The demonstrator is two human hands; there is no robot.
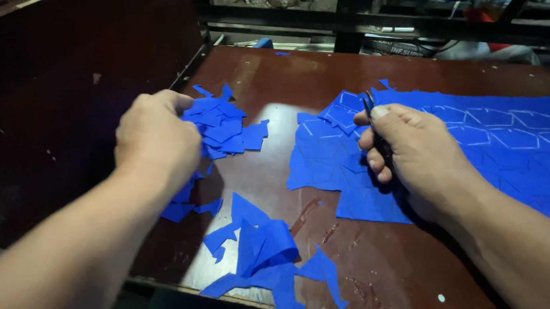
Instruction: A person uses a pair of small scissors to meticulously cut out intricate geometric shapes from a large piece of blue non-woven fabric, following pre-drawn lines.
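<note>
- Resting on the far-left side of the dark reddish-brown wooden counter (277, 87), the left hand (157, 138) lies over a heap of small cut blue fabric pieces (224, 125); its grip is curled with the fingertips down among the pieces, though whether it pinches one cannot be told, since the back of the hand hides the fingers.
- More of these small blue shapes peek out beneath the left wrist, so the heap spreads toward the counter's near edge.
- Near the front edge, between the two arms, lies a loose pile of larger, irregular blue fabric offcuts (265, 251), some curling up, one hanging just over the edge.
- To the right of the bare middle strip, the large blue fabric sheet marked with pale chalk outlines of polygons (501, 132) lies flat; its left edge is jagged where shapes seem to have been taken out.
- The right hand (409, 150) rests on that jagged edge, its grip closed around a pair of dark-handled scissors (373, 124), blades pointing away and apparently shut.
- Judging from this, a fair share is cut and heaped at left, while many outlined shapes across the sheet's right part stay uncut, so much of the work seems left.
</note>
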